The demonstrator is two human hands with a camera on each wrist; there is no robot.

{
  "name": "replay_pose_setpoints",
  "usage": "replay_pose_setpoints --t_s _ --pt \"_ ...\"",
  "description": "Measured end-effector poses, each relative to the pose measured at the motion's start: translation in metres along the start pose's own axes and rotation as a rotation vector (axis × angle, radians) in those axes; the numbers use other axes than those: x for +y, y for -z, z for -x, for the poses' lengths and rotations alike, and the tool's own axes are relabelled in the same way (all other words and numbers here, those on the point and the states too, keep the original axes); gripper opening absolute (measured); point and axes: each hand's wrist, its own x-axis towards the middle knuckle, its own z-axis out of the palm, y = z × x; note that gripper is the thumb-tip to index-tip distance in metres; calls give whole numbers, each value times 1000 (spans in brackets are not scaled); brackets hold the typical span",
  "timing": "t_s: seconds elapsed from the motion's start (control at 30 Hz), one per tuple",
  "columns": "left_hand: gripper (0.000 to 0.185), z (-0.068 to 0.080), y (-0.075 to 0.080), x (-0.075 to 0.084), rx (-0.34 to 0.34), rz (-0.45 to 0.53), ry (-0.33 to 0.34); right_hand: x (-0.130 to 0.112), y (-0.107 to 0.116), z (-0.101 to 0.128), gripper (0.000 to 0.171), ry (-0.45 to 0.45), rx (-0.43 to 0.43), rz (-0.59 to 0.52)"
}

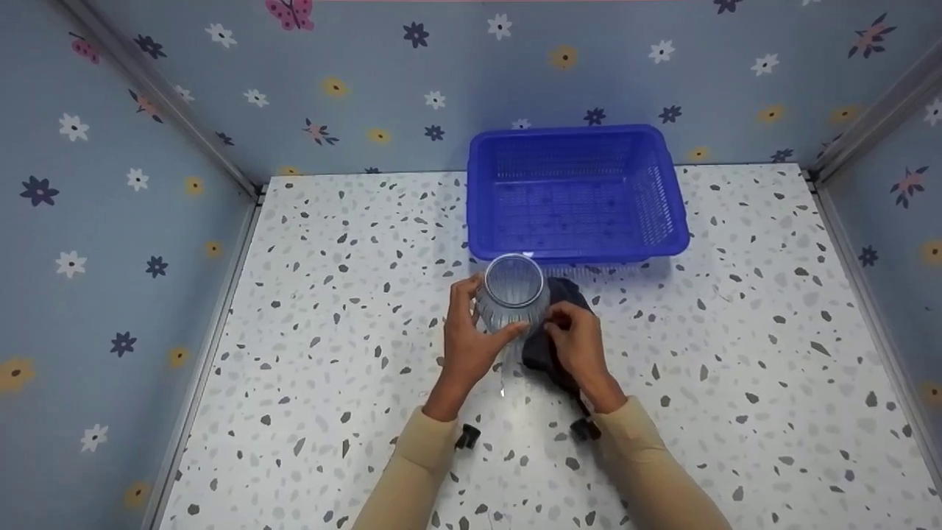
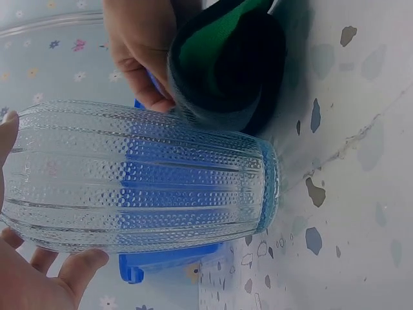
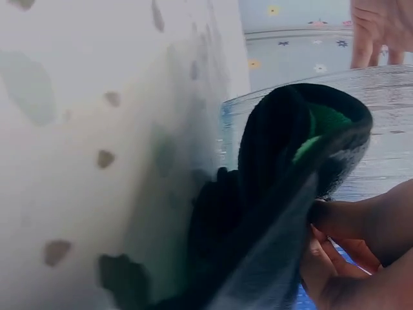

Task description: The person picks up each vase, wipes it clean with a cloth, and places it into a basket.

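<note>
A clear ribbed glass vase point(image 1: 514, 313) stands upright in front of the basket, its round mouth facing up. My left hand point(image 1: 471, 346) grips it near the top, with the thumb at the near side and the fingers round the left. In the left wrist view, the dotted glass vase point(image 2: 148, 181) has its base at or very near the table. A dark cloth point(image 1: 541, 352) with a green inner side is bunched against the vase's right. My right hand point(image 1: 578, 342) pinches that cloth; the dark cloth point(image 3: 284, 194) folds over in the right wrist view.
A blue plastic basket point(image 1: 574, 254) with perforated sides sits behind the vase, against the flowered back wall point(image 1: 383, 81). The speckled white table point(image 1: 331, 331) spreads to both sides. Small black pieces point(image 1: 467, 436) show by the wrists.
</note>
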Motion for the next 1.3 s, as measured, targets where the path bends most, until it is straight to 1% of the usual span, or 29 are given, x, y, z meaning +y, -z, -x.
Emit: replay_pose_setpoints --t_s 0.3,0.47,0.6,0.73,0.83,1.07,1.17,1.3 --pt "80 -1 0 2 -8 1 -1 -48 36 -5 13 65 37 -91" --pt "79 -1 -1 2 -13 -12 8 -69 46 -8 13 131 44 -68" --pt "80 0 -2 0 -8 -8 21 -77 49 -9 13 173 50 -34" --pt "81 1 -3 -2 -6 -6 19 -79 49 -8 13 167 56 -13" --pt "81 1 -3 -3 -4 -12 8 -80 48 -7 14 163 58 -11" --pt "80 0 -2 -1 -8 -11 6 -77 48 -7 15 157 51 -12" --pt "80 0 -2 0 -7 -7 -2 -69 46 -6 15 140 43 -15" --pt "81 0 -1 0 -4 -5 -6 -49 37 -5 16 108 22 -24"
